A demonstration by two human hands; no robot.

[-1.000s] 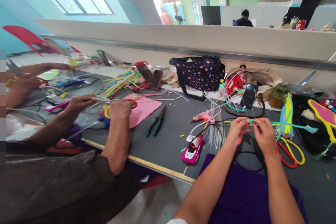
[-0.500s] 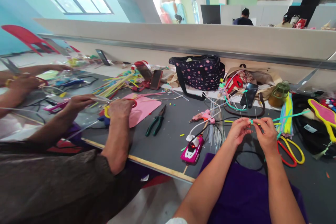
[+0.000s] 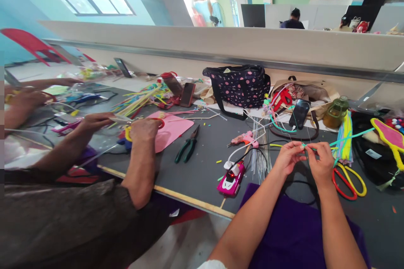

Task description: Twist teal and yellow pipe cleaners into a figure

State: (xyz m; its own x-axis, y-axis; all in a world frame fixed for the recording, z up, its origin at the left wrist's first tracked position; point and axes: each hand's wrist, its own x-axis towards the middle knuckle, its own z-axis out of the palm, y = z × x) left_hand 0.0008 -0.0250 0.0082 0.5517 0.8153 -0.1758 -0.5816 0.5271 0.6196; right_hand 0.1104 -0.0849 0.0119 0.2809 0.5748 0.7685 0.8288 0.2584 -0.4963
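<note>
Hands, two; clock directions are being read from where their fingertips are meeting.
Left hand (image 3: pixel 288 158): a turquoise stem (image 3: pixel 356 135) is being pinched between thumb and forefinger.
Right hand (image 3: pixel 320 160): the same stem is being pinched, close beside the left fingertips.
Stem, one: its near part is being held at the dial's centre, mostly hidden by the fingers; its long end is being carried out between two and three o'clock, across a bundle (image 3: pixel 345 151) of pastel stems.
Twelve o'clock: a phone (image 3: pixel 300 113) is being leaned near a beige bag (image 3: pixel 323 96).
One o'clock: a green bottle (image 3: pixel 335 112) is being stood by the bundle.
Four o'clock: scissors (image 3: pixel 360 183), red and yellow handled, are being kept on the dark table (image 3: pixel 205 185).
Six o'clock: a purple cloth (image 3: pixel 293 231) is being spread under the forearms.
Eight o'clock: a magenta power strip (image 3: pixel 227 187) is being fed with a white plug.
Between nine and ten: a pink glue gun (image 3: pixel 248 138) is being rested on the table.
Nine o'clock: pliers (image 3: pixel 186 150) are being left slightly parted.
</note>
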